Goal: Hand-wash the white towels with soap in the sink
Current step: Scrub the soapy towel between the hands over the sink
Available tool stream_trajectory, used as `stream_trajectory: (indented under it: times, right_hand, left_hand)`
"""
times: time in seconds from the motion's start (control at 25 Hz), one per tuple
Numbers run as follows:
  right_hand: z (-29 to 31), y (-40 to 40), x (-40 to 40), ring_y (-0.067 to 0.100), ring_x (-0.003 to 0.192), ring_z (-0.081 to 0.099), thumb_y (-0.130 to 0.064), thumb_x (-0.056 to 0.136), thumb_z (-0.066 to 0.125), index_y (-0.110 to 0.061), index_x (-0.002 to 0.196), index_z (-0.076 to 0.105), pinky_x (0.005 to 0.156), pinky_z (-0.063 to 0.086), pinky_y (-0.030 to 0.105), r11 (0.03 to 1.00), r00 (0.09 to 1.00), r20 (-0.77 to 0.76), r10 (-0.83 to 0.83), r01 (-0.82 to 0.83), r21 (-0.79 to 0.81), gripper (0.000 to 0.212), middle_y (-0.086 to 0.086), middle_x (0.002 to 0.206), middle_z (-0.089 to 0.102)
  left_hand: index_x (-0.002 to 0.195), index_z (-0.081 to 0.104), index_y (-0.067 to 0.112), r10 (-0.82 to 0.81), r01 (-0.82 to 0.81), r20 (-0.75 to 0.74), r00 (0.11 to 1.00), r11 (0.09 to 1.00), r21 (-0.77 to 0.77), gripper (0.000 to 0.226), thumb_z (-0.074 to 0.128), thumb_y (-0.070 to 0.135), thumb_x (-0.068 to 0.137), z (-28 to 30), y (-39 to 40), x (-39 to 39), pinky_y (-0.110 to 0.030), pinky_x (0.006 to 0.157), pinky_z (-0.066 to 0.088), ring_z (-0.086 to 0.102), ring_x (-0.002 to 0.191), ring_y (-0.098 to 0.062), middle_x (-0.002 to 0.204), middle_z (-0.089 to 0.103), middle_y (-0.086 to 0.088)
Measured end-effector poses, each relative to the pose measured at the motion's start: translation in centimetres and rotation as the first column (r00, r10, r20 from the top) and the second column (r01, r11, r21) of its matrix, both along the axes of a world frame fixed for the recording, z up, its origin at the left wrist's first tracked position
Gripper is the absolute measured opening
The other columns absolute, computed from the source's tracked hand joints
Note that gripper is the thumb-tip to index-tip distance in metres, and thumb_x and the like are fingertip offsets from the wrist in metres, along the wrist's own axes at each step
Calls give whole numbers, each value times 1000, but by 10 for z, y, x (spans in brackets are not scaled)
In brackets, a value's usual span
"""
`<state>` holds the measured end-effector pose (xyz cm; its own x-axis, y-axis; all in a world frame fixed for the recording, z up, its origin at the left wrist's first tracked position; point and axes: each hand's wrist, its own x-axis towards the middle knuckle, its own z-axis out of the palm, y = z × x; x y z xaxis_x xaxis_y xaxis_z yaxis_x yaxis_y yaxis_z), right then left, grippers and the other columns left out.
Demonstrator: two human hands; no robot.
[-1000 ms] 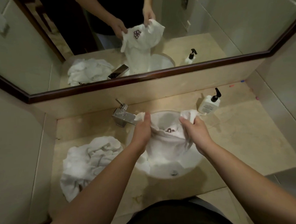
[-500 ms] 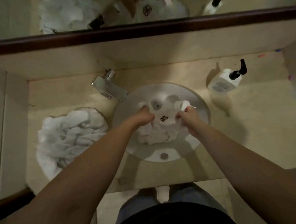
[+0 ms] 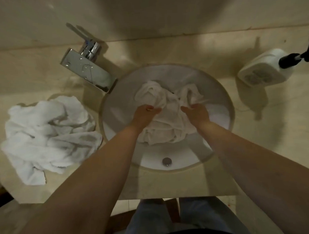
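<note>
Towel (image 3: 165, 116) in sink (image 3: 219, 97), both hands gripping

Dim, warm yellowish indoor light from above and behind the viewer. The forearms throw broad soft shadows across the sink (image 3: 219, 90) beneath both hands. Beyond the right hand (image 3: 196, 113), the soap bottle (image 3: 264, 69) casts a blurred shadow toward the viewer on the counter (image 3: 256, 148). Beyond the left hand (image 3: 144, 114), the tap (image 3: 86, 69) shows small bright glints on its chrome. The towel pile (image 3: 47, 136), out past the left hand, is the brightest area. The picture is soft and slightly noisy throughout. Wide-angle bending stretches arms and edges.
</note>
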<state>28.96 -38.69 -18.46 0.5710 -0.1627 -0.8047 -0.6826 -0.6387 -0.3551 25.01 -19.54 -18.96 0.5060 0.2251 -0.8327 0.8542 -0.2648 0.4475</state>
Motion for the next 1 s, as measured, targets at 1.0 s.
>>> stream_trajectory:
  times: [1.0]
  right_hand:
    - [54, 11, -56, 32, 90, 61, -22, 94, 60, 7, 105, 62, 78, 49, 38, 919, 932, 24, -363, 353, 178, 32, 14, 95, 61]
  left_hand:
    - [139, 47, -4, 261, -261, -34, 965, 965, 20, 62, 64, 36, 95, 47, 1, -17, -37, 99, 48, 55, 124, -35, 139, 54, -18]
